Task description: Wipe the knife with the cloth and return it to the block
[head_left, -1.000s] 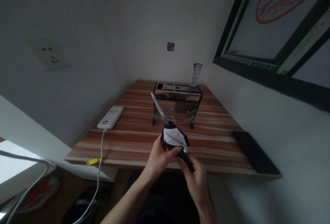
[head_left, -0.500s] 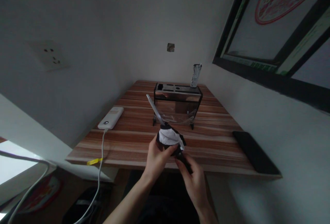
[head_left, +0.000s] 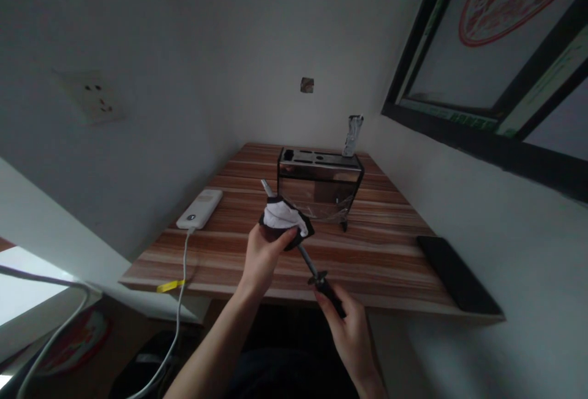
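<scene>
My right hand (head_left: 346, 325) is closed round the black handle of a sharpening steel (head_left: 307, 260), which slants up and to the left above the table's front edge. A small guard shows between the handle and the grey rod. My left hand (head_left: 264, 252) grips a black and white cloth (head_left: 283, 216) wrapped about the upper part of the rod, its thumb pressed on top. The rod's tip sticks out beyond the cloth; the stretch under the cloth is hidden. Behind it stands a knife block (head_left: 320, 172) with a slotted top and clear sides.
A plastic-wrapped upright piece (head_left: 353, 135) stands at the block's right end. On the wood-grain table (head_left: 386, 264) lie a white power bank (head_left: 199, 209) with a white cable (head_left: 185, 258), a yellow tag (head_left: 169, 286) and a black flat object (head_left: 459, 273). Walls border the table.
My left hand has slid the cloth up and left along the rod, away from the handle. The guard and lower rod now show. My right hand keeps nearly the same place.
</scene>
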The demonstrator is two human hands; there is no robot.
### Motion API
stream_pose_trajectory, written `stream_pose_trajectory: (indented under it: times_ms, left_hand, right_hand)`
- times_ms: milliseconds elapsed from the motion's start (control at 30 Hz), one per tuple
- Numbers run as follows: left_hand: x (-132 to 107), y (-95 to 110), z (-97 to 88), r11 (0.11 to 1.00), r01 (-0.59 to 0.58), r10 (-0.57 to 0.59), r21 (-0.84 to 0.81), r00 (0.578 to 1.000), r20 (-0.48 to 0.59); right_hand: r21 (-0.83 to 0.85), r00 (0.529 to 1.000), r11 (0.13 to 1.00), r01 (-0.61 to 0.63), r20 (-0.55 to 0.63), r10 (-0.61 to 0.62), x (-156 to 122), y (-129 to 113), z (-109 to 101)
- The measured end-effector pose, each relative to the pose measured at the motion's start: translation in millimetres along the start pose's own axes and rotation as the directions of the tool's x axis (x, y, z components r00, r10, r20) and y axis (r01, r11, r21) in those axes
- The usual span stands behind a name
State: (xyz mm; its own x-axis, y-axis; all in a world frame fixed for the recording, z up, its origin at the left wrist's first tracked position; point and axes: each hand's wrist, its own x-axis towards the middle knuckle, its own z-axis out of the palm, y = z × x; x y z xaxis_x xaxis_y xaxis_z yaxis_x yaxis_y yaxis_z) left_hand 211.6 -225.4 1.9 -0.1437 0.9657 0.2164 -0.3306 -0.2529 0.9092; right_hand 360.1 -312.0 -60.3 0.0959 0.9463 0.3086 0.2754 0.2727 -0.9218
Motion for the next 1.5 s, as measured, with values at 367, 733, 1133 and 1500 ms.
stream_pose_trajectory:
  times_ms: [367, 733, 1133, 1500]
  left_hand:
    - [40, 25, -9.2, 0.989, -0.131, 0.123, -0.071, 0.986, -0.110]
    - [50, 29, -11.6, 0.971, -0.156, 0.128, -0.182, 0.979, -0.160]
    - [56, 26, -15.4, 0.948, -0.174, 0.123, -0.266, 0.972, -0.200]
    - [45, 18, -10.3, 0.964, -0.156, 0.108, -0.217, 0.970, -0.216]
  right_hand:
    - [-0.034, 1.000, 0.999, 0.011, 0.010, -0.011, -1, 9, -6]
    - [-0.053, 0.999, 0.998, 0.041, 0.007, -0.041, -6, 16, -9]
    - [-0.102, 0.998, 0.993, 0.058, -0.006, -0.059, -7, 20, -7]
    - [-0.080, 0.999, 0.996, 0.050, -0.013, -0.051, -8, 13, 0]
